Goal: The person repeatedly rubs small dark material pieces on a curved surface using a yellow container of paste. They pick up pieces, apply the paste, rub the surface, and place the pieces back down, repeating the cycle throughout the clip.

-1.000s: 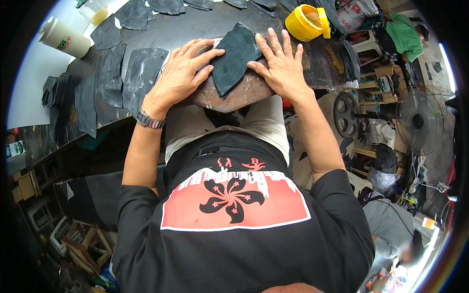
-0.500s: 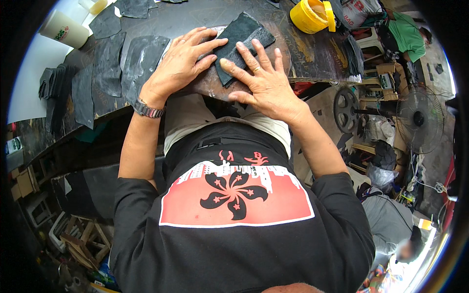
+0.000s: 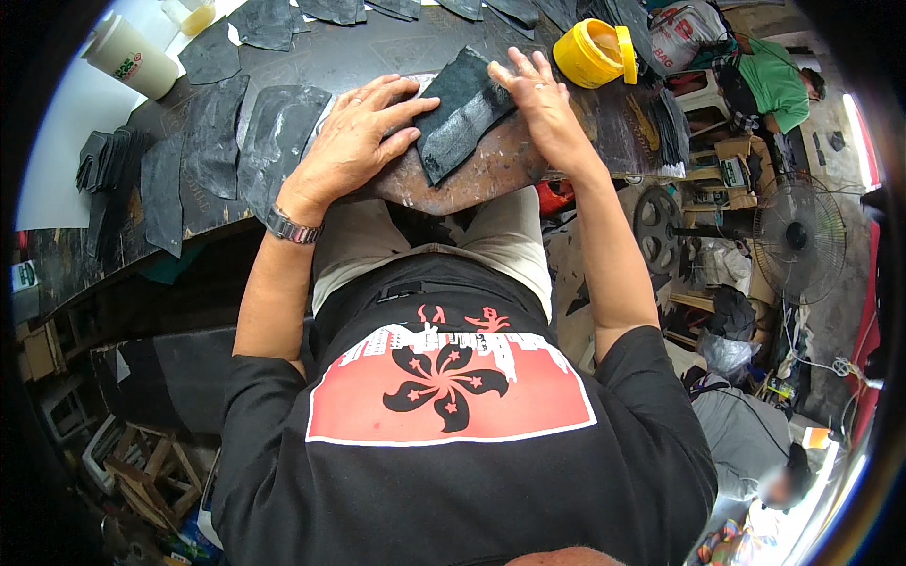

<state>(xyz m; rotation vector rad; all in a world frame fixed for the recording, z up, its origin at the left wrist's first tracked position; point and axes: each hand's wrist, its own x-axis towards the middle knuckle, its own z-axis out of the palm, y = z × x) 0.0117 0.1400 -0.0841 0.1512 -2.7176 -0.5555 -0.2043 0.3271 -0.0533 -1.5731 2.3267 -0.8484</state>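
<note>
Head view: my left hand (image 3: 363, 127) lies unclenched against the dark piece (image 3: 462, 118) on the near brown board (image 3: 510, 170); whether my right hand (image 3: 549, 108) pinches its right edge, I cannot tell. Uneven pressure could skew it.

The person's bare left hand (image 3: 363, 137) lies palm down, its thumb parted from the forefinger. Across from those fingertips I see the bare right hand (image 3: 545, 106), its fingers partly bent. Behind the fingers, both bare forearms (image 3: 618, 250) slant outward.

Right fingers (image 3: 503, 75) — from atop the dark piece (image 3: 461, 104) to its upper right edge
</note>
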